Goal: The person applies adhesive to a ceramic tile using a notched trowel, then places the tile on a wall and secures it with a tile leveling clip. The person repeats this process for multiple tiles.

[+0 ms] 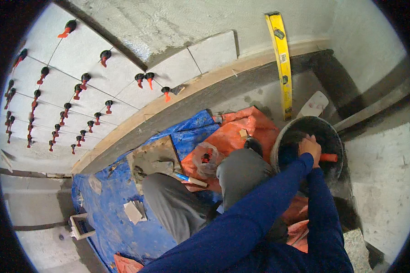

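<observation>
Both my hands are together over a round black bucket (282, 136) at the right, which has dark, wet-looking stuff inside. My left hand (309, 145) lies across the bucket's middle, its fingers curled in close to the other hand. Just below it, partly covered, my right hand (316, 162) is closed around a tool with an orange handle (329, 157). The handle's end sticks out to the right. The working end of this tool is hidden by my hands and the bucket.
A yellow spirit level (281, 59) leans behind the bucket, near a pale flat piece (314, 104). White wall tiles (123, 84) carry several red-and-black levelling clips. Blue tarp (114, 214) and orange sheeting (255, 116) hold a mortar-covered board (155, 154), a blue-handled trowel (190, 179) and small tiles (134, 212).
</observation>
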Available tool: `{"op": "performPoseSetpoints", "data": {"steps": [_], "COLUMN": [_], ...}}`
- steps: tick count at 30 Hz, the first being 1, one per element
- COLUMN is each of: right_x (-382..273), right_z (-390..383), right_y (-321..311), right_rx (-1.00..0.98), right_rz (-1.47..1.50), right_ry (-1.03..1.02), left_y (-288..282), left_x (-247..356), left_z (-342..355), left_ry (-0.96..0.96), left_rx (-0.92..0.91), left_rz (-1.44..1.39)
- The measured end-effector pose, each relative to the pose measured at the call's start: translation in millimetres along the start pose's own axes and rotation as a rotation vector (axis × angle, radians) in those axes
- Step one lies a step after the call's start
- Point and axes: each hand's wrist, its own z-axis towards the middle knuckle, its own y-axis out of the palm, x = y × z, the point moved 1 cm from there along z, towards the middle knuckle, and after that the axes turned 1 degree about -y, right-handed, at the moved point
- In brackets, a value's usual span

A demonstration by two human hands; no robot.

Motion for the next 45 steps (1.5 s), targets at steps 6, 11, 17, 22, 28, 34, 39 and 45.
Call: {"op": "performPoseSetpoints", "data": {"steps": [6,11,17,22,28,34,39,45], "right_x": [-39.4,-65.1,-123.8,-232.0,-344.5,-290.8,-209.7,-132.6], "right_z": [-31.3,-45.3,-53.6,-9.5,52.9,79.5,95.9,35.6], "right_y": [-48.2,-70.4,-77.0,-64.8,59.4,257.6,338.5,326.7], "right_rx": [-0.087,-0.185,-0.255,-0.232,-0.525,-0.962,-1.059,-0.964], "right_rz": [-0.209,-0.407,-0.605,-0.526,-0.128,-0.692,-0.787,-0.982], "right_ry": [0.041,0.015,-0.079,-0.261,-0.655,-0.659,-0.357,-0.288], "left_y": [-59.9,-112.0,-190.0,-298.1,-409.8,-432.0,-434.3,-428.3], "left_x": [45.9,66.9,80.2,-22.9,-221.2,-285.9,-273.6,-294.3], "left_z": [-53.8,-62.1,-119.6,-157.5,-215.9,-249.3,-263.7,-265.8], "left_ry": [-0.053,0.151,0.486,0.737,0.330,-0.047,-0.032,-0.168], "left_rx": [0.364,0.147,0.570,0.782,0.568,0.661,0.529,0.306], "left_rz": [-0.132,-0.103,-0.182,-0.391,-0.073,-0.046,0.064,0.061]}}
